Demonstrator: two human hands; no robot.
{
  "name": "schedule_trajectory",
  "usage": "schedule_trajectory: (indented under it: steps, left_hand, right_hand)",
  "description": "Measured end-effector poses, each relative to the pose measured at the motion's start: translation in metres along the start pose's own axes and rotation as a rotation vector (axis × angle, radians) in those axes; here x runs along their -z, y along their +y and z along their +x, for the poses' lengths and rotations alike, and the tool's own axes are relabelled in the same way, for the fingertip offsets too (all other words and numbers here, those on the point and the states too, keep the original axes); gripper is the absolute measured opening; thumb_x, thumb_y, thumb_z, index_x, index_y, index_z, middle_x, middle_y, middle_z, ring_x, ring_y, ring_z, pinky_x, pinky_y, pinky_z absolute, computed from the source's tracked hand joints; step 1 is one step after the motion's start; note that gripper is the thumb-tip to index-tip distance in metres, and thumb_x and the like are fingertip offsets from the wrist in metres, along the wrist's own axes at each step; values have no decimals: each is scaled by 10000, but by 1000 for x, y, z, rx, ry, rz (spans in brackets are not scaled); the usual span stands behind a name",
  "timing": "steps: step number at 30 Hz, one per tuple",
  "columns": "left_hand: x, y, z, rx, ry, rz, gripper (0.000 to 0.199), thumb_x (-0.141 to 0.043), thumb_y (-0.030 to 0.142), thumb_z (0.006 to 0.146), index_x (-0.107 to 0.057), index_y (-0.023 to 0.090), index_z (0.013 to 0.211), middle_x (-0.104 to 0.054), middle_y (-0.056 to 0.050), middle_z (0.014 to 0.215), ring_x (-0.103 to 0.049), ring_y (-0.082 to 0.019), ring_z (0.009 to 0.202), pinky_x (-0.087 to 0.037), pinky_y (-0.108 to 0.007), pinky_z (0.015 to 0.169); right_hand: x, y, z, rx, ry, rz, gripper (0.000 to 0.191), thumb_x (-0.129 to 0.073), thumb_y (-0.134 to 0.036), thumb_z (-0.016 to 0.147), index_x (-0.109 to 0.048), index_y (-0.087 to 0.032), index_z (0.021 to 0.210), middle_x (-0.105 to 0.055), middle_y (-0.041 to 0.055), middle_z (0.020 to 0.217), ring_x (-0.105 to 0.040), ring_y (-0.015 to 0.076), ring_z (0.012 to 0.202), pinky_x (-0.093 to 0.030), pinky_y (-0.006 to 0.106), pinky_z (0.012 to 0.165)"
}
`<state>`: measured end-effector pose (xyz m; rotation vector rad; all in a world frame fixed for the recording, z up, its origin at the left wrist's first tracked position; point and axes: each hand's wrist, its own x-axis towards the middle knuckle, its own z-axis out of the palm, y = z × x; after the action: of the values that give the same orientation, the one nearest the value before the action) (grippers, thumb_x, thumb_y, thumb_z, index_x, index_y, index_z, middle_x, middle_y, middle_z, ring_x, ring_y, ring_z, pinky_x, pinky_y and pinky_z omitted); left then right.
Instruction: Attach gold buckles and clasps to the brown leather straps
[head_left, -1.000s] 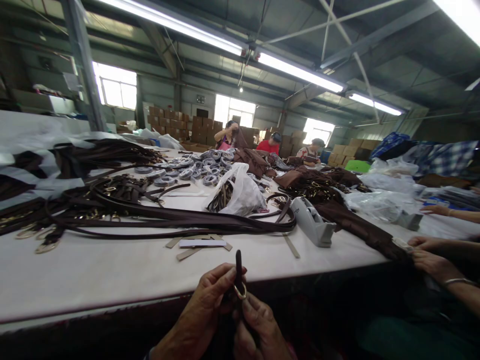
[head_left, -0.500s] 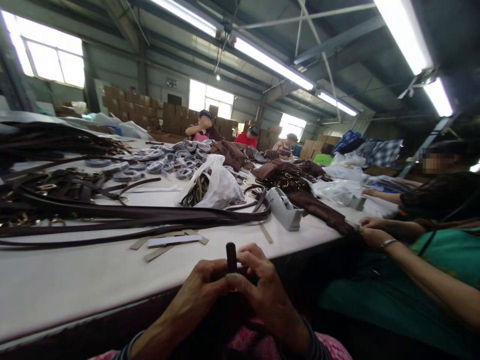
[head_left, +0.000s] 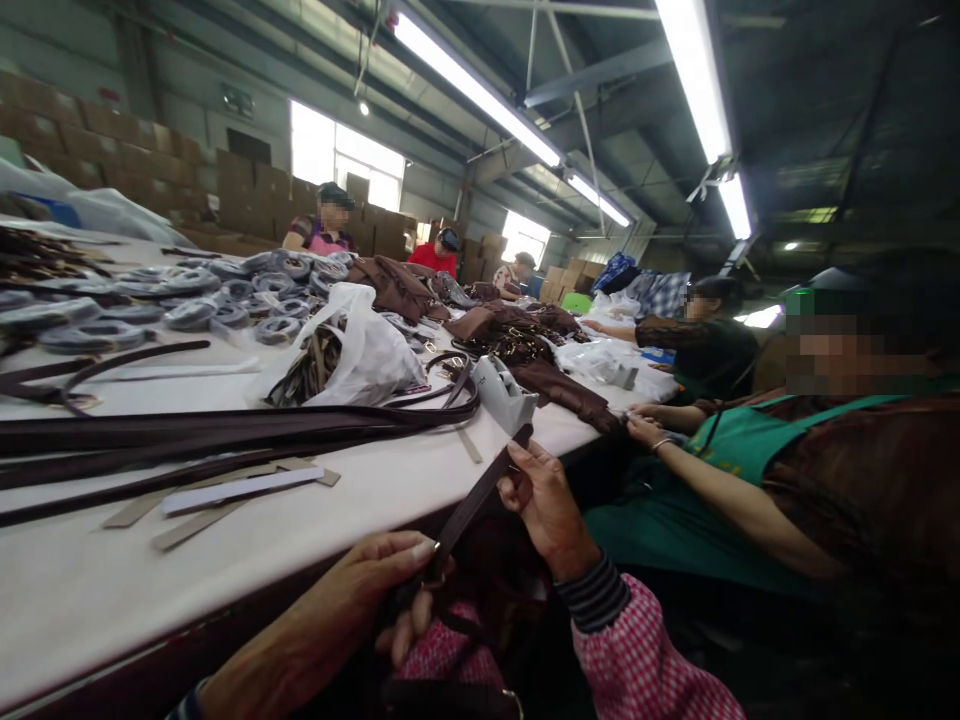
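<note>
A dark brown leather strap (head_left: 474,505) is stretched at a slant between my two hands, just off the table's front edge. My right hand (head_left: 544,500) pinches its upper end between thumb and fingers. Lower down, my left hand (head_left: 386,575) is closed on the strap beside a metal buckle (head_left: 435,578). More of the dark strap hangs below over my lap, where shadow hides its shape. Nearest to my right hand on the table is a grey tape dispenser (head_left: 504,395).
Long dark straps (head_left: 225,435) and flat strips (head_left: 240,490) lie on the white table (head_left: 300,560). Behind them are a white plastic bag (head_left: 375,350), grey coiled rolls (head_left: 277,290) and brown leather pieces (head_left: 495,330). A co-worker in a green apron (head_left: 720,455) sits close on the right.
My hands have moved apart, the right one up and to the right, drawing the strap out between them. The view has swung to the right.
</note>
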<state>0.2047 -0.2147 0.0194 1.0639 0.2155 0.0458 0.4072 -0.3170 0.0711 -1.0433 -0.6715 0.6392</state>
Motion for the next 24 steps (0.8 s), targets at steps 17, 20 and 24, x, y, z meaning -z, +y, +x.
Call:
schedule_trajectory:
  steps: [17, 20, 24]
  left_hand:
    - [-6, 10, 8, 12, 109, 98, 372, -646, 499, 899, -686, 130, 916, -648, -22, 606, -463, -52, 382, -247, -165, 413]
    - [-9, 16, 8, 6, 107, 132, 362, -639, 483, 900, -680, 123, 878, -652, -28, 610, -477, -51, 379, -242, -162, 407]
    - [-10, 18, 8, 5, 111, 166, 346, -625, 470, 903, -672, 129, 868, -656, -30, 600, -481, -56, 374, -250, -163, 405]
  right_hand:
    - [-8, 7, -28, -183, -313, -251, 241, -716, -320, 845, -624, -148, 986, -741, 41, 696, -709, 175, 557, -413, 149, 383]
    - [-11, 7, -31, -186, -351, -316, 265, -709, -362, 872, -648, -134, 993, -743, 45, 687, -718, 180, 567, -422, 149, 389]
    - [-15, 8, -32, -183, -333, -368, 378, -597, -476, 968, -695, -112, 951, -755, 77, 701, -728, 186, 575, -425, 154, 391]
